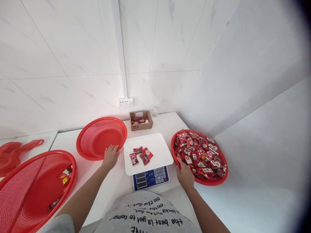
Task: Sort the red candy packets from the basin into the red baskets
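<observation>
My left hand (111, 157) is closed on the near right rim of a round red plastic basket (97, 156); only mesh and bare bottom show inside it. My right hand (185, 176) grips the left near rim of another red basket (213, 183), heaped with small red wrapped packets (201, 155). Between the two hands stands a digital scale (152, 178) with a white tray (159, 145). A few red packets (143, 156) lie together on that tray, left of its middle.
At bottom left, a larger red basket (73, 168) holds a few packets against its right side. Behind the scale sits a cardboard box (142, 126) with packets, beside a clear cup (155, 111). Red netting (12, 152) lies far left. Walls rise behind and right.
</observation>
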The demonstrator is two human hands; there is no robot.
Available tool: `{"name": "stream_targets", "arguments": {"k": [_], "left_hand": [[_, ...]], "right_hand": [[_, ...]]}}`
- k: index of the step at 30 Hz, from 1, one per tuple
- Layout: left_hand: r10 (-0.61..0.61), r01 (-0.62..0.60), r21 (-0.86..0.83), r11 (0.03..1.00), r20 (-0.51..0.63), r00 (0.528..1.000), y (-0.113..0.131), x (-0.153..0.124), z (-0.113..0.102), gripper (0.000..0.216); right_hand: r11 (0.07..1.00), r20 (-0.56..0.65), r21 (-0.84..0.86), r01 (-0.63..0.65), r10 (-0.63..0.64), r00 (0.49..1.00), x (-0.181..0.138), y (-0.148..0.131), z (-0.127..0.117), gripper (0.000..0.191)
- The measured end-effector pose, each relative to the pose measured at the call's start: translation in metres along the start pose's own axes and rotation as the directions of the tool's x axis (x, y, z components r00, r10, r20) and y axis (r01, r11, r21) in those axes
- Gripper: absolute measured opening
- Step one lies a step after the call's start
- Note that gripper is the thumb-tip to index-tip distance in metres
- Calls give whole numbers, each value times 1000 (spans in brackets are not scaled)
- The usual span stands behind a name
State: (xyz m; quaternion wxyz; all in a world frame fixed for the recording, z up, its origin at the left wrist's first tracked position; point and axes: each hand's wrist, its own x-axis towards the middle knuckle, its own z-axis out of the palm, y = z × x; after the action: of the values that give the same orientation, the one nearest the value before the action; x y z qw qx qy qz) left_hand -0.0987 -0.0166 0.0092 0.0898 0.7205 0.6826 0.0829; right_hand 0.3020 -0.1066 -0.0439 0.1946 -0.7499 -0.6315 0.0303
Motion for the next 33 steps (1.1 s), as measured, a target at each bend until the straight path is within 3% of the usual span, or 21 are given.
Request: {"name": "stream_targets", "arguments": {"k": [2,4,6,12,16,18,20,23,26,29,31,33], "left_hand": [[105,-106,-43,993,-29,994,25,3,3,39],[240,-236,-118,965,16,971,51,0,6,40],[286,-272,-166,948,67,956,72,-5,8,44],[65,-49,-90,995,186,980,94,-13,13,58],[46,14,-240,971,240,970,90,-9,11,45],[17,39,-330,943,164,986,81,-1,3,40],[-57,52,-373,926,-1,998,67,11,-10,37],[-168,75,-323,943,-270,948,47,31,-33,41],[-65,-6,-192,981,-363,930,47,39,-37,44],[240,-256,-110,960,-140,961,71,30,-13,48],[422,-414,-96,905,74,904,92,19,11,55],[481,-475,-76,877,188,856,109,11,30,65]], "right_hand": [[1000,4,0,-9,9,1000,0,0,1,39],[1000,14,-5,-25,25,1000,0,0,2,39],[999,32,-15,-45,46,998,0,0,2,40],[998,60,-26,-61,63,996,0,0,3,41],[997,59,-28,-72,73,996,0,0,3,41],[997,54,-29,-65,66,996,0,0,3,41],[998,48,-25,-52,53,997,0,0,3,41],[998,46,-21,-52,53,998,0,0,3,40],[997,50,-26,-67,68,996,0,-1,2,41],[997,50,-32,-68,69,996,1,-2,2,41],[997,48,-38,-62,64,997,1,-2,2,41],[998,42,-40,-55,57,998,1,-1,2,41]]}}
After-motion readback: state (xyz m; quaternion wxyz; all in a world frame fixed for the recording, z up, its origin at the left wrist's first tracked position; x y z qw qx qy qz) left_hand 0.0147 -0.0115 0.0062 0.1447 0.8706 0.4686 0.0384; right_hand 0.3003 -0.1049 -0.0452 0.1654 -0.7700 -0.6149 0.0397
